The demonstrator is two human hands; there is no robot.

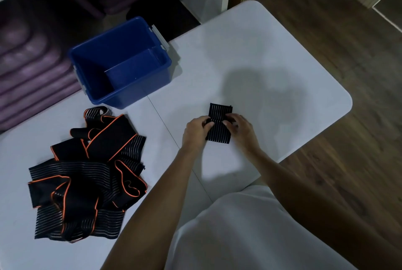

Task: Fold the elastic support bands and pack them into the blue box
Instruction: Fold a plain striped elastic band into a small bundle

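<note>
Flat on white table (pixel 272 63), ribbed black band (pixel 219 125), both hands (pixel 195 131) pinching.

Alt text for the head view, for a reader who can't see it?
Both hands, left hand and right hand, hold a small black striped band on a white table. A pile of black and orange bands lies left, by an empty blue box.

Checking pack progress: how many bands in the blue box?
0. The blue plastic box shows only a bare floor. One striped black band lies under both hands; the rest sit piled left of them.
</note>
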